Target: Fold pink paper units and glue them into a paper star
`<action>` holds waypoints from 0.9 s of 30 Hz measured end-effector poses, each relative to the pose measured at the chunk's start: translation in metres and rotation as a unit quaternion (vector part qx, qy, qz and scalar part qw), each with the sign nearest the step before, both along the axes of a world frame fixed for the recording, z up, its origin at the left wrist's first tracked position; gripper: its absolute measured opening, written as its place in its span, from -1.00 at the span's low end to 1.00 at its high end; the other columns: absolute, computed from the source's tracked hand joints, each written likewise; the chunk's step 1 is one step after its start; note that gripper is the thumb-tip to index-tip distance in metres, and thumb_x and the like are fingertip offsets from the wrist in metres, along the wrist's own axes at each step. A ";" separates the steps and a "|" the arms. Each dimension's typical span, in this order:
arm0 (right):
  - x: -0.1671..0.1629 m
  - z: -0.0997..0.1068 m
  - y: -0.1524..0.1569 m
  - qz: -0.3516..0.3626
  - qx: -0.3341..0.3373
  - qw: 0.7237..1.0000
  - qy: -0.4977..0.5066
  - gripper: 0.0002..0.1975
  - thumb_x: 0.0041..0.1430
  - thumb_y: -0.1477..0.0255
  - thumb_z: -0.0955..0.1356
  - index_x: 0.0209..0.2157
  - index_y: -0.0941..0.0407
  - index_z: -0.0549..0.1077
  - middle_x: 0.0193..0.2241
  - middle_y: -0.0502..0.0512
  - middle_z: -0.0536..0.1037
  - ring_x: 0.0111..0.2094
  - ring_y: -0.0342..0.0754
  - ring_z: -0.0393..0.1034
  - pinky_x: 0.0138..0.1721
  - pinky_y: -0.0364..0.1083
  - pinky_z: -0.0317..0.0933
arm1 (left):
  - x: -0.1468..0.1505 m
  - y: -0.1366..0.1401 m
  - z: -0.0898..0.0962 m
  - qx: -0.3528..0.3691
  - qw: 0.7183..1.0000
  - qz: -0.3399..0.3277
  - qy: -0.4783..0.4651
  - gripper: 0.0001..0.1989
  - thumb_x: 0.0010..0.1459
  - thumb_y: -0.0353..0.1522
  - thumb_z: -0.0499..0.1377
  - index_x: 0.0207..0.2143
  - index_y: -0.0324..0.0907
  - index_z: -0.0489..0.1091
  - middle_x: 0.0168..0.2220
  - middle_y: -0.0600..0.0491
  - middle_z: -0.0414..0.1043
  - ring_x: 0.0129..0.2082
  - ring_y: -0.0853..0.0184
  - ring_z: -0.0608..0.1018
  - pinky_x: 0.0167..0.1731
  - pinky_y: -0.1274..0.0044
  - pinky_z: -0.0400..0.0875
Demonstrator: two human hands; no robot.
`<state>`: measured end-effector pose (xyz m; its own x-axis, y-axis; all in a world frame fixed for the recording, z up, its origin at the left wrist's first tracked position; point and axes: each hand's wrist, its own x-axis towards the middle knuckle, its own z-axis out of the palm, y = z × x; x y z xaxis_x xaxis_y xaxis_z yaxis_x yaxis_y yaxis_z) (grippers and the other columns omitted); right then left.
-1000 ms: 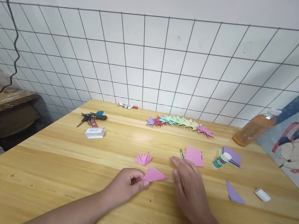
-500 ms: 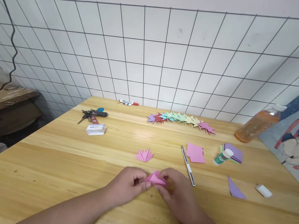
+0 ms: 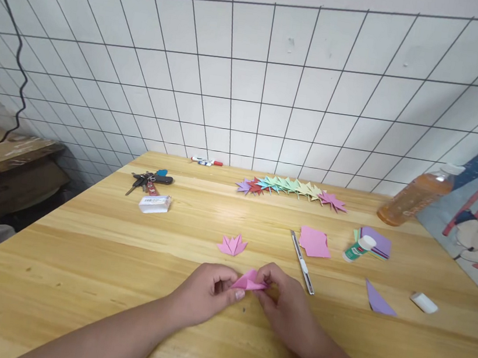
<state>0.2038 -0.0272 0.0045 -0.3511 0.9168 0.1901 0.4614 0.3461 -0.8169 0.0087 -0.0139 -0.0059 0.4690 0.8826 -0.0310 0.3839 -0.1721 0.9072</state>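
A small folded piece of pink paper (image 3: 248,280) is held low over the table between both hands. My left hand (image 3: 206,293) pinches its left end, thumb in front. On the other end, my right hand (image 3: 282,302) grips with thumb and index finger; part of the paper is hidden by these fingers. Just beyond lies a pink folded paper piece with pointed tips (image 3: 232,245). To the right of my right hand, a utility knife (image 3: 302,262) lies aslant beside some pink paper sheets (image 3: 315,242).
A row of folded paper leaves (image 3: 293,189) lies near the wall. On the right are a glue stick (image 3: 359,248), coloured paper (image 3: 379,242), a purple triangle (image 3: 379,299), an eraser (image 3: 424,302) and a bottle (image 3: 417,193). Keys (image 3: 151,179), a small box (image 3: 154,204) and a marker (image 3: 206,162) lie left.
The fingers of my right hand have shifted slightly on the pink paper, and its raised fold looks a little different. The view has moved slightly; the other things stay put.
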 end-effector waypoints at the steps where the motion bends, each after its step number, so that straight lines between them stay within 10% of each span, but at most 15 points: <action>1: 0.000 0.000 0.000 -0.001 0.002 1.000 -0.003 -0.85 0.01 0.64 0.22 -0.40 0.10 0.26 -0.42 -0.02 0.44 -0.38 -0.14 0.31 -0.34 -0.17 0.13 | 0.000 0.000 0.001 -0.005 1.000 -0.008 -0.003 -0.61 0.06 -0.10 0.07 -0.51 -0.26 0.38 -0.63 0.15 0.14 -0.59 0.47 0.17 -0.58 0.63 0.04; 15: 0.003 -0.001 -0.001 0.079 0.132 0.986 -0.058 -0.75 0.00 0.72 0.18 -0.40 0.09 0.29 -0.42 0.01 0.45 -0.34 -0.12 0.32 -0.31 -0.16 0.15 | 0.000 0.002 0.003 -0.069 0.993 -0.053 -0.075 -0.71 0.10 -0.22 0.10 -0.31 -0.28 0.43 -0.39 0.00 0.45 -0.39 0.37 0.42 -0.38 0.60 0.25; 27: 0.003 0.001 -0.002 0.033 0.206 0.972 -0.112 -0.67 0.01 0.71 0.21 -0.33 0.04 0.43 0.12 0.09 0.16 0.12 0.01 0.07 0.02 0.04 0.09 | -0.001 0.008 0.005 -0.079 0.993 -0.022 -0.082 -0.67 0.15 -0.23 0.04 -0.49 -0.29 0.41 -0.50 0.06 0.40 -0.45 0.39 0.41 -0.38 0.60 0.25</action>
<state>0.2065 -0.0289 0.0057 -0.4805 0.7539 0.4481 0.5778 0.6565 -0.4850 0.0080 -0.0058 -0.0006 0.5167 0.8516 -0.0880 0.2247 -0.0357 0.9738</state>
